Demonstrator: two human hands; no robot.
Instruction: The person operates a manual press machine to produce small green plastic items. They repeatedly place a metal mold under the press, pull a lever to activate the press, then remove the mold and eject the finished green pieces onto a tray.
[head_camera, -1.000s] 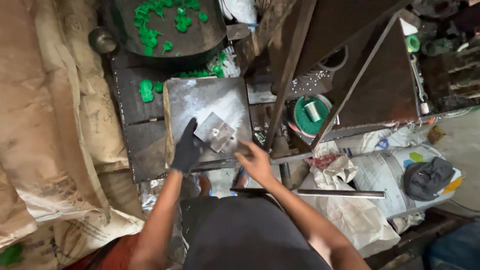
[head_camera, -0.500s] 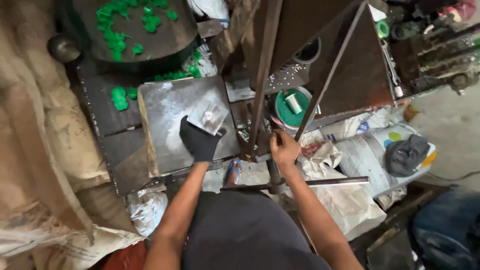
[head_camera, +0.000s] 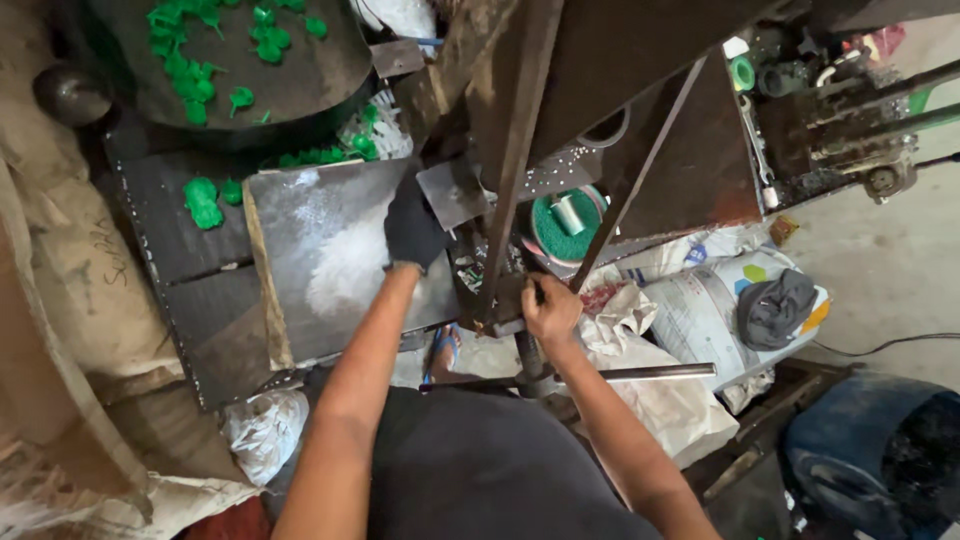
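Note:
My left hand (head_camera: 413, 230), in a black glove, grips a small grey metal block (head_camera: 455, 190) at the right edge of a worn steel plate (head_camera: 320, 270). It presses the block in against the rusty upright frame (head_camera: 515, 150) of a hand press. My bare right hand (head_camera: 548, 308) is closed around a dark handle (head_camera: 508, 300) low on that frame, just above a horizontal steel rod (head_camera: 640, 374). White powder lies on the plate beside the glove.
A dark round pan (head_camera: 330, 70) with several green plastic pieces sits at the top left, with more green pieces (head_camera: 204, 200) on a dark slab. A green tub (head_camera: 560, 225) sits under the frame. Sacks lie left, a white bucket (head_camera: 700, 310) and blue drum (head_camera: 870, 460) right.
My gloved left hand has carried the metal block from the middle of the plate to its right edge by the frame. My right hand left the block and took the handle.

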